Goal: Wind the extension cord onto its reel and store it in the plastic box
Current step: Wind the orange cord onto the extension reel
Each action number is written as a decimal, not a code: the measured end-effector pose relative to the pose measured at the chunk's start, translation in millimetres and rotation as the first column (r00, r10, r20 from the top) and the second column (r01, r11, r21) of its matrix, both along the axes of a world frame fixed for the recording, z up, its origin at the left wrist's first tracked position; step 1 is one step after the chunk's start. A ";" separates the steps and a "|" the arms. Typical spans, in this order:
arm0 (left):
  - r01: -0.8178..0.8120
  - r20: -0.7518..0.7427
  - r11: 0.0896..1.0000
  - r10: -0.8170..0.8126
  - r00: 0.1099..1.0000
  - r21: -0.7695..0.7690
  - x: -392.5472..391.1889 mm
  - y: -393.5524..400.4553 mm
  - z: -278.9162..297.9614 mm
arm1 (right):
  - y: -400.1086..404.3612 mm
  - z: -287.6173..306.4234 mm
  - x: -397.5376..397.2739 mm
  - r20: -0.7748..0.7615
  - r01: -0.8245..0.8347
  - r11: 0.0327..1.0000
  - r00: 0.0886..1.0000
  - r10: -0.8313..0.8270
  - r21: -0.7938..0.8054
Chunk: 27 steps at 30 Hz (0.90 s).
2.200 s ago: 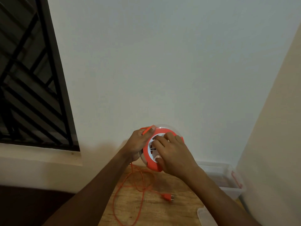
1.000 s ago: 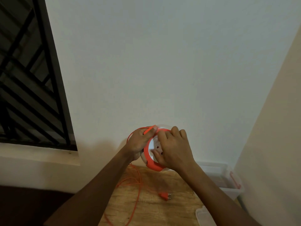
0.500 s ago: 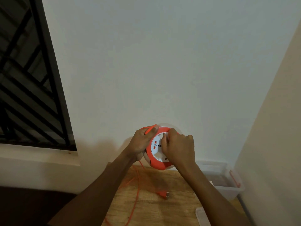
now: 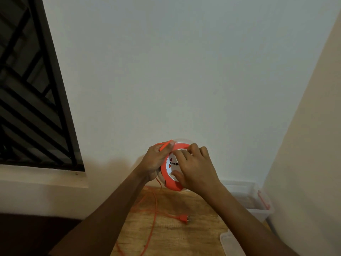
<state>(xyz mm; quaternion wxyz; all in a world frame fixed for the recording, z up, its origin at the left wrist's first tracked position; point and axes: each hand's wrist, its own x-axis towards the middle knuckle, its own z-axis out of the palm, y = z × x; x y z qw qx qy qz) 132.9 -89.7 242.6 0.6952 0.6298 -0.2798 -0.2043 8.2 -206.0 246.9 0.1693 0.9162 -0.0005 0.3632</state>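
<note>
I hold an orange and white cord reel (image 4: 170, 180) in the air above a wooden table (image 4: 171, 235). My left hand (image 4: 154, 163) grips the reel's left rim and pinches the orange cord against it. My right hand (image 4: 195, 169) lies over the white socket face, fingers curled on its front. The loose orange cord (image 4: 154, 215) hangs from the reel and trails over the table. Its orange plug (image 4: 184, 218) lies flat on the wood. A clear plastic box (image 4: 258, 209) with an orange latch stands at the table's far right.
The box's clear lid (image 4: 230, 243) lies on the table at the lower right. A white wall stands straight ahead and a beige wall (image 4: 304, 163) closes in on the right. A barred window (image 4: 27, 98) with a sill is at the left.
My right hand has turned on the reel's face through the frames. The plug has slid along the table and the loose cord on the wood has shortened.
</note>
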 end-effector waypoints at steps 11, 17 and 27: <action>-0.013 0.017 1.000 0.013 1.000 -0.008 -5.5 0.0 -2.3 | 0.8 9.9 6.8 0.154 0.124 0.982 0.977 -0.146 0.142; -0.056 0.035 0.998 0.056 0.998 -0.003 -8.7 -7.7 -0.4 | -5.7 12.7 9.2 0.058 0.206 0.895 0.967 -0.248 0.395; -0.051 0.005 0.999 0.051 0.999 -0.003 -7.4 -4.4 -4.1 | -6.3 13.6 -6.3 0.139 0.055 0.960 0.986 -0.096 0.274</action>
